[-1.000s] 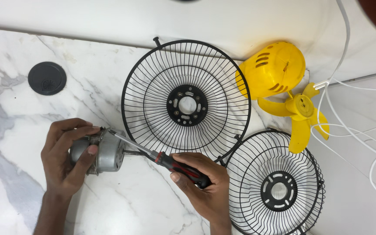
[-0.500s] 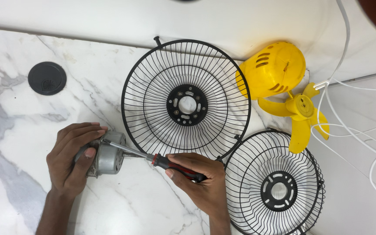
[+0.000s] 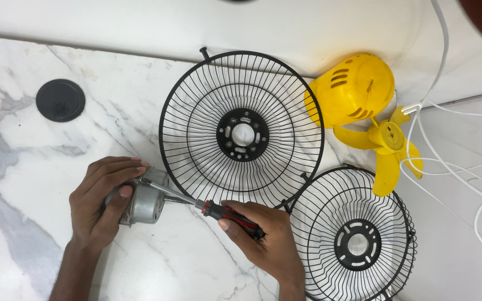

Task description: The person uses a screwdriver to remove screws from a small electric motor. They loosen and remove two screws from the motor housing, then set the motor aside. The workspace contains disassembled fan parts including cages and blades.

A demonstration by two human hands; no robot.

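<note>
The fan lies well stripped on the marble table [image 3: 23, 239] — both black wire guards [image 3: 241, 131], yellow housing [image 3: 355, 89] and blade [image 3: 389, 142] off. The left hand [image 3: 99, 209] clasps the grey motor [image 3: 143, 200]; the right hand [image 3: 263, 242] grips a red-and-black screwdriver [image 3: 207, 207], tip on the motor — its screws seemingly remain.

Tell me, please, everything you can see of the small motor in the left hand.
The motor is a short, dull grey metal cylinder, lying on its side on the white marble table. The left hand wraps over its left end, thumb across the face, fingers over the top, hiding much of it. A screwdriver, with a red-and-black handle held in the right hand, lays its shaft across the motor's top, tip near the fingers. The motor lies just left of the larger black fan grille; whether they touch is unclear.
</note>
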